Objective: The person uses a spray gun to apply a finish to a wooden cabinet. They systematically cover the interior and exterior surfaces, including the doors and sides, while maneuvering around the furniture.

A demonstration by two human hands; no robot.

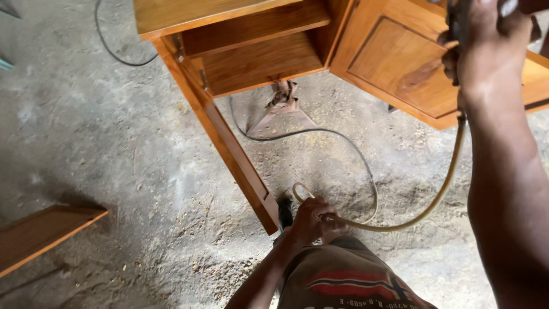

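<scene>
Two hands share one yellowish hose (426,209): the left hand (311,220), low beside the cabinet (257,57), pinches its looped slack, while the right hand (486,48), raised before the cabinet's door (400,63), is clenched round a dark tool; the hose sags between them

**Warm wood over grey dust**

The cabinet (257,57) is honey-orange wood with a fine straight grain; its open door (400,63) shows the same tone, with a darker reddish-brown streak across the panel. The hose (434,194) is a dull yellow-amber, semi-clear. A thinner cable (354,154) on the floor is grey. The floor (103,143) is mottled pale grey, flecked with tan sawdust. A plank (40,232) at the left edge is deeper brown-orange. The shorts (343,274) are olive-brown with a red band edged in white and dark stripes. A metal stand (281,111) under the cabinet is rusty pinkish-brown.
</scene>
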